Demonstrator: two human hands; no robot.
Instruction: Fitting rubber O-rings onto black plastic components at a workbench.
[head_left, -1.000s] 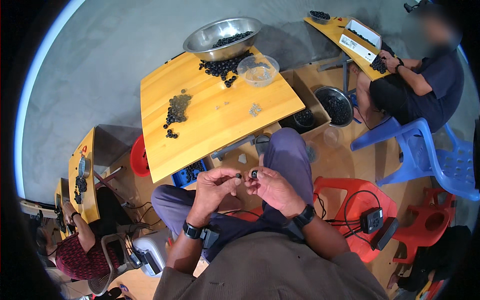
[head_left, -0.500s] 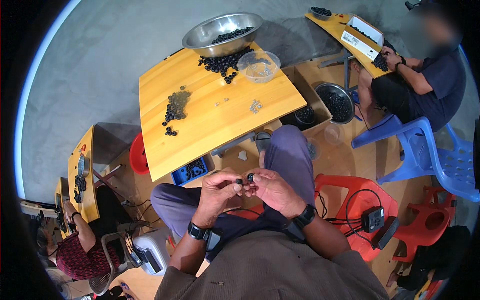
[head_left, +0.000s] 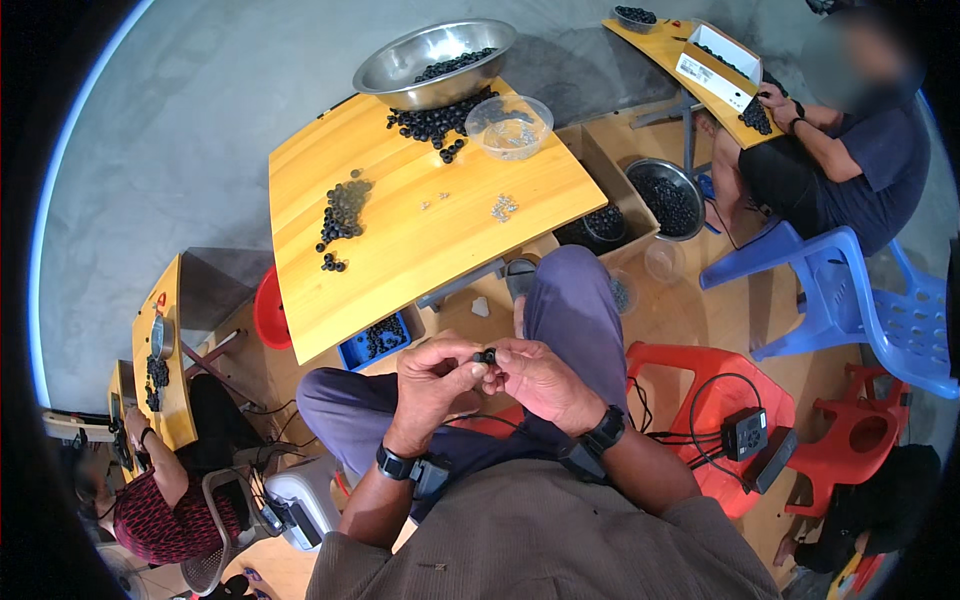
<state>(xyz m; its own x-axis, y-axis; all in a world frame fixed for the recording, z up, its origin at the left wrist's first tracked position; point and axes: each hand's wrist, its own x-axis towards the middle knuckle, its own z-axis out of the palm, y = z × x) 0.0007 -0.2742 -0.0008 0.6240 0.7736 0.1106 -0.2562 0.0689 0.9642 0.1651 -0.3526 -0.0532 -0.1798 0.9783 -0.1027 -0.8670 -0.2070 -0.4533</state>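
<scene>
Above my lap, my left hand (head_left: 430, 388) and my right hand (head_left: 547, 384) meet fingertip to fingertip. Between them are small black round parts (head_left: 485, 357), pinched from both sides and touching each other; the fingers cover much of them. In front stands a yellow wooden table (head_left: 420, 250). On its left lies a loose cluster of black round parts (head_left: 342, 215), and a larger heap of them (head_left: 432, 124) sits at the back. A little pile of small silvery pieces (head_left: 504, 207) rests toward the right.
A steel bowl (head_left: 385, 85) and a clear plastic bowl (head_left: 482, 130) stand at the table's back. Below are a blue tray (head_left: 350, 355), a cardboard box (head_left: 630, 205) and a steel basin (head_left: 690, 230). Beside me is a red stool (head_left: 640, 365). Co-workers sit left and right.
My hands have come closer together. The black parts, held apart before with one in each hand, now touch. The view has shifted slightly.
</scene>
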